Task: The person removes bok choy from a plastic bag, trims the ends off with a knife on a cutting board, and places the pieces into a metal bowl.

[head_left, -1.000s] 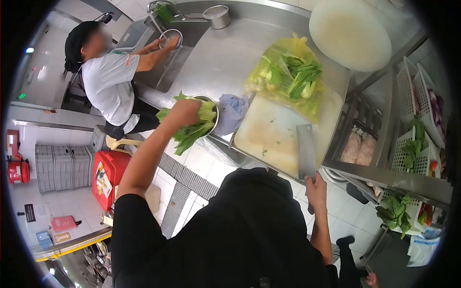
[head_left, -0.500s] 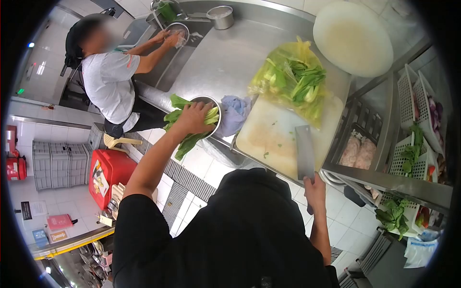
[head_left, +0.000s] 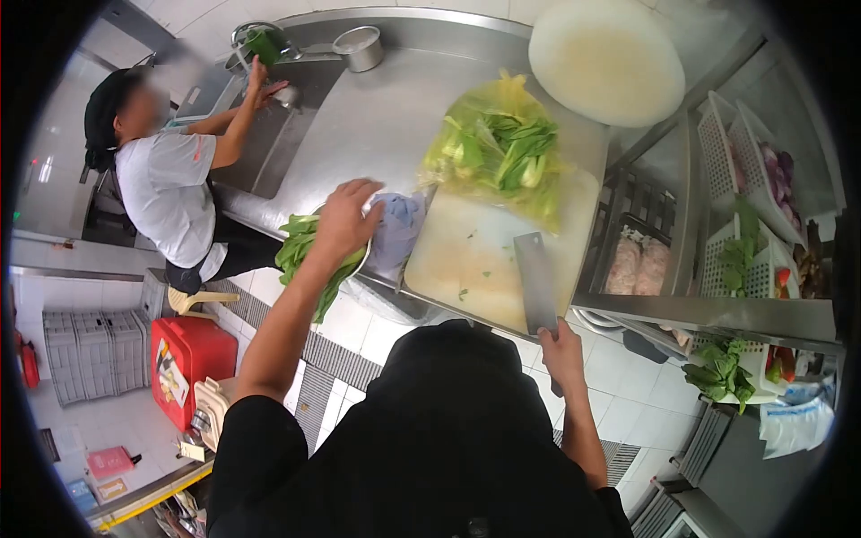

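Observation:
My right hand (head_left: 562, 351) grips the handle of a cleaver (head_left: 536, 282), its broad blade lying over the white cutting board (head_left: 448, 255). A few small green scraps dot the board. My left hand (head_left: 350, 218) is above a metal bowl (head_left: 362, 260), fingers stretched out and holding nothing. Leafy greens (head_left: 299, 253) hang over the bowl's left side, partly hidden by my hand and forearm. A bluish cloth (head_left: 397, 231) lies between bowl and board, close to my fingertips. On the board's far part rests a yellow plastic bag (head_left: 442, 161) with leafy greens (head_left: 518, 148) showing inside.
Another person (head_left: 161, 179) stands left at the sink (head_left: 269, 157), hands near the tap. A metal pot (head_left: 360, 49) stands on the steel counter (head_left: 377, 117). A round white board (head_left: 605, 63) leans at the back. The right-hand shelf holds vegetable baskets (head_left: 717, 134).
My left hand has risen off the greens in the bowl, and its fingers have straightened. The other person's hands have left a bowl and moved towards the tap. My view has shifted slightly.

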The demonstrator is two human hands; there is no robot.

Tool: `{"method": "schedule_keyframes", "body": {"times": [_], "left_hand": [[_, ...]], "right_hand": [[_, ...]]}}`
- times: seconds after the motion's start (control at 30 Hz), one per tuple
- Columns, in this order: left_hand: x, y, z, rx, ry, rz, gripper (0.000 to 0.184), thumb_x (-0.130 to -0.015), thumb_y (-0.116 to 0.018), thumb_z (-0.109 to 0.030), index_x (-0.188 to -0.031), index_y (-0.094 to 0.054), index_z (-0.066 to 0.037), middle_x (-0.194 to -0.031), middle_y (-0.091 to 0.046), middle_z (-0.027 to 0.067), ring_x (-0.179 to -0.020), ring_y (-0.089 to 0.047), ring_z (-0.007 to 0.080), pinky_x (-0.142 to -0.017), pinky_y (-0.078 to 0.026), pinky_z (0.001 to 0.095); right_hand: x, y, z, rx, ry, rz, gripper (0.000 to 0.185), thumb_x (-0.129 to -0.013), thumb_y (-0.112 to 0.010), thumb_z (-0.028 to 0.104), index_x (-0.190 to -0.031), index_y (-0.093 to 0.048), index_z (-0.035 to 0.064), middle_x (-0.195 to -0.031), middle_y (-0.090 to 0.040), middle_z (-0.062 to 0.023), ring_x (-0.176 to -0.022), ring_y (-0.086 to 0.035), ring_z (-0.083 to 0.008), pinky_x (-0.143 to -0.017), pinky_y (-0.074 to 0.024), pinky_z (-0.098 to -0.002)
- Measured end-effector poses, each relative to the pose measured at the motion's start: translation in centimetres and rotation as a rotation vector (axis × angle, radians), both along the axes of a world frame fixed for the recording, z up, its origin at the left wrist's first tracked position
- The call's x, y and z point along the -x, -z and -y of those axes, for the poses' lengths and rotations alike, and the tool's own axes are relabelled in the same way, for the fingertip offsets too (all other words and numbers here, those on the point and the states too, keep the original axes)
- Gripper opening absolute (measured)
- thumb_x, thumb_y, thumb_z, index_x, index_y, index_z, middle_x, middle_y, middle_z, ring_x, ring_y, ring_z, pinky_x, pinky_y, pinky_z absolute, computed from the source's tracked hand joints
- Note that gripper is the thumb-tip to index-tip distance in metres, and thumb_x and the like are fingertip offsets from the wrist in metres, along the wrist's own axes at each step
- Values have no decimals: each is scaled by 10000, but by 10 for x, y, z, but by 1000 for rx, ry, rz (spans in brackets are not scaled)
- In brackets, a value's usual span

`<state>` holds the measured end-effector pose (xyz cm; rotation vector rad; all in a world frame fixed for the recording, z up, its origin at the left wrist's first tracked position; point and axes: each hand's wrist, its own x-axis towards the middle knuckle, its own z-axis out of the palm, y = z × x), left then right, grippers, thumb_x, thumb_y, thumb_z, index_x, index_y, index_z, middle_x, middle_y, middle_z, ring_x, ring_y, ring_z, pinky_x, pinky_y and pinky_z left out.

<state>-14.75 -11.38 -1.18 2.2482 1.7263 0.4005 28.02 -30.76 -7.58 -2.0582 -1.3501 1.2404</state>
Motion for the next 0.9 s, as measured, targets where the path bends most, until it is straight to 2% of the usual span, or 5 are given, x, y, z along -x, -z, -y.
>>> {"method": "schedule_keyframes", "body": {"times": [0.17,0.47,0.7,0.77,0.9], "left_hand": [[-125,-26,-50,-452,334,63,421,-937,-673,-149,-1358,-673,-157,-1338,-683,74,-1305,-555,373,-1115,-432,498],[-150,-56,-135,-122,355,-349,241,-940,-650,-321,-932,-799,-132,-886,-766,62,-1046,-673,326,-956,-504,462],[-167,-51,-127,-127,144,-595,293,-936,-671,-348,-1053,-810,-118,-1200,-693,103,-1240,-559,327,-972,-464,560],[-167,-49,-127,-64,77,-707,269,-759,-810,-316,-954,-815,-131,-1262,-639,94,-1266,-537,340,-924,-471,605],[-159,-38,-116,-99,63,-744,335,-708,-831,-322,-984,-822,-133,-1279,-636,113,-1267,-534,360,-945,-445,642]], "right_hand": [[2,-2,0,11,-3,2,348,-973,-647,302,-1079,-636,-29,-789,-697,-260,-753,-697,-446,-700,-523,-499],[3,-8,6,-41,-17,41,365,-982,-642,323,-1064,-616,-32,-776,-680,-271,-778,-684,-477,-700,-509,-522],[1,-2,0,-81,-38,42,347,-983,-634,320,-1059,-614,-19,-756,-667,-263,-782,-671,-492,-712,-496,-554],[0,-2,-3,-81,-51,52,343,-983,-634,320,-1049,-611,-16,-758,-667,-262,-784,-670,-492,-715,-496,-554],[-1,-8,-9,-61,-52,54,328,-984,-633,323,-1017,-604,-2,-770,-673,-262,-796,-670,-494,-729,-501,-554]]}}
